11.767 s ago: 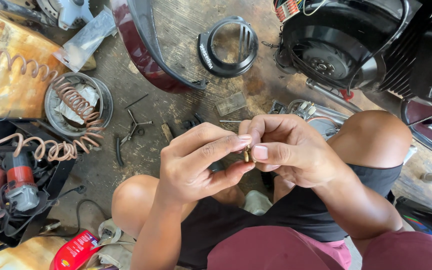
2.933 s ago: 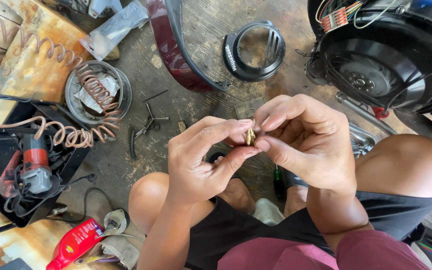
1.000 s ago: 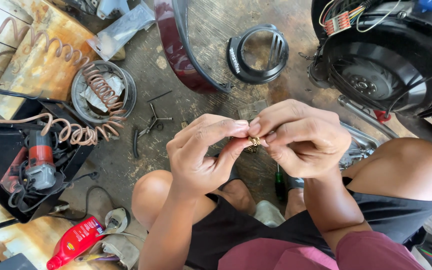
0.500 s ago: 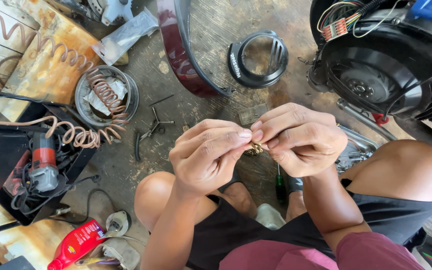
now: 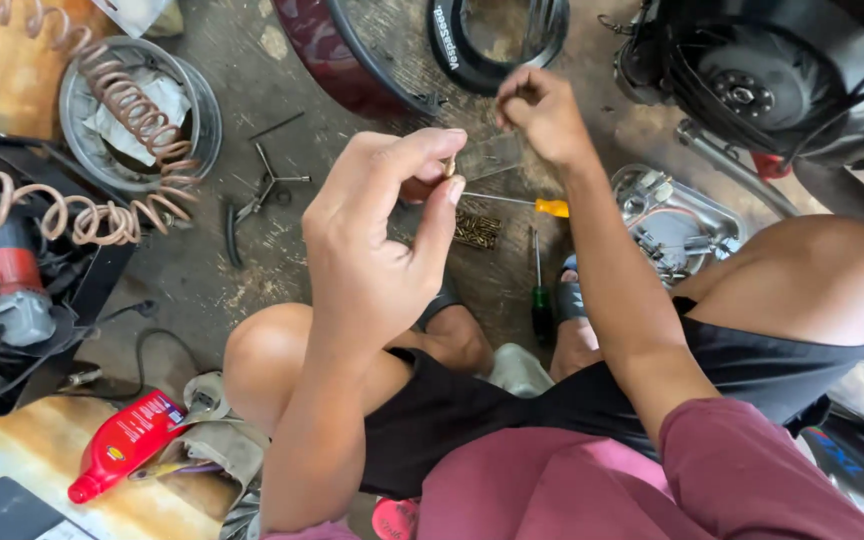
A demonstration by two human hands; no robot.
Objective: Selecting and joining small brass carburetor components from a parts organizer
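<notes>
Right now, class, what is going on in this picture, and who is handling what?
A person squats on a workshop floor strewn with tools. The left hand pinches a small brass-coloured part between thumb and fingertips at chest height. The right hand is stretched out above the floor, fingers closed; whether it holds anything cannot be told. Below the hands lie a yellow-handled screwdriver and a green-handled screwdriver. A scooter's rear wheel stands to the right.

Small brass-coloured metal part (image 5: 449, 166), dull sheen. Concrete floor (image 5: 282, 260) rough, stained. Screwdrivers: glossy plastic handles, yellow (image 5: 552, 208) and green (image 5: 542, 312). Red bottle (image 5: 124, 445) shiny plastic. Round metal tin (image 5: 202, 110) scuffed. Coiled hose (image 5: 142, 110) matt plastic.
</notes>
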